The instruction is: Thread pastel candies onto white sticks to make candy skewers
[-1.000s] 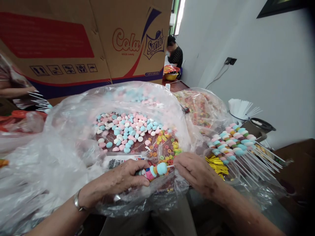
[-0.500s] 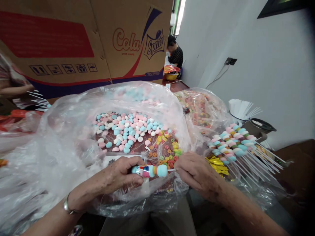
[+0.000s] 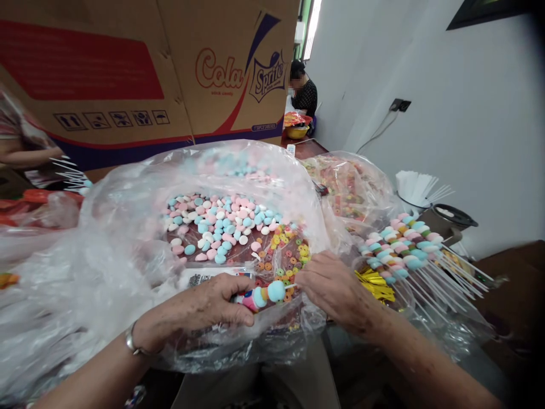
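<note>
My left hand [image 3: 213, 301] is closed around one end of a marshmallow skewer [image 3: 276, 291], thumb and fingers on its printed wrapper part. Pale blue pieces with an orange ring between them show past my fingers. A thin white stick comes out of the skewer's right end, and my right hand [image 3: 334, 289] pinches it with closed fingers. Behind the hands lie loose pink, blue and white marshmallows [image 3: 221, 227] in a clear plastic bag [image 3: 140, 182]. Small coloured ring candies [image 3: 293, 250] are spread near my right hand. A printed card [image 3: 208, 275] is partly hidden behind my left hand.
Finished-looking skewers [image 3: 400, 247] are stacked at the right, beside gold twist ties [image 3: 377, 286]. Further back stand white sticks [image 3: 419, 188] and a dark mug [image 3: 447, 218]. A large cardboard box [image 3: 128, 62] blocks the back. One person [image 3: 304, 94] sits beyond it; another's arm [image 3: 29, 156] shows left.
My left hand has shifted slightly right and covers more of the printed part. The skewer's right end has tilted up. My right hand has moved a little left and up.
</note>
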### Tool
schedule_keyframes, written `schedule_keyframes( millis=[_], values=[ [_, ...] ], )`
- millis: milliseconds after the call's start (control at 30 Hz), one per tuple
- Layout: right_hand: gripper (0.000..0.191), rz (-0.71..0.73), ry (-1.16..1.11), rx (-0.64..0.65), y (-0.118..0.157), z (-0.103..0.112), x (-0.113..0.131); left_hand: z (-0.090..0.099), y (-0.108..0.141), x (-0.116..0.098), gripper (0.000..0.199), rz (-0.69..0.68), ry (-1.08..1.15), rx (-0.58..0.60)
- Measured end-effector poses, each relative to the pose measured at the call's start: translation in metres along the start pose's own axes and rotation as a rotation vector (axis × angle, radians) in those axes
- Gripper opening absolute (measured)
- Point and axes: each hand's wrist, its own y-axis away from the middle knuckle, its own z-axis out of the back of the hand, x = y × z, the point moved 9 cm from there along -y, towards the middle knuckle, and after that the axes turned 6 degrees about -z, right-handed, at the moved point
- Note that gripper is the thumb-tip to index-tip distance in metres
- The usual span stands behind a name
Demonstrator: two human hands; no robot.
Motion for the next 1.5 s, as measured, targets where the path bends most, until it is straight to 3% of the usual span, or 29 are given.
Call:
schedule_keyframes(
  millis=[233,400,633,800,867,933,1067,1200,1500],
  values=[
    [0.028,0.129,0.072,0.014,-0.001,0.016,0.013,0.01,0.004,0.014,0.033,0.114,0.112,-0.066],
    [0.026,0.103,0.033,0.029,-0.005,0.007,0.02,0.011,0.002,0.003,0.026,0.012,-0.025,-0.104],
    [0.027,-0.238,-0.121,0.082,-0.004,-0.003,-0.004,0.006,0.003,-0.005,0.034,-0.036,-0.092,-0.06],
    [0.028,-0.52,-0.324,0.299,0.0,-0.024,-0.015,0.001,0.0,-0.004,0.03,0.012,-0.042,-0.028],
    [0.028,-0.547,-0.351,0.337,0.001,-0.033,-0.014,0.003,-0.002,-0.006,0.028,-0.031,-0.096,-0.055],
    [0.028,-0.476,-0.312,0.282,-0.001,-0.033,-0.01,0.004,-0.001,-0.003,0.031,-0.047,-0.108,-0.078],
    [0.029,-0.371,-0.247,0.201,-0.002,-0.025,-0.011,0.013,0.007,0.01,0.036,0.054,-0.085,-0.132],
    [0.028,-0.31,-0.225,0.167,-0.003,-0.016,-0.011,0.012,0.013,0.017,0.04,0.102,-0.011,-0.073],
    [0.021,0.126,0.015,0.055,-0.003,-0.001,0.021,0.005,0.013,0.02,0.045,0.122,0.28,-0.06]
  ],
)
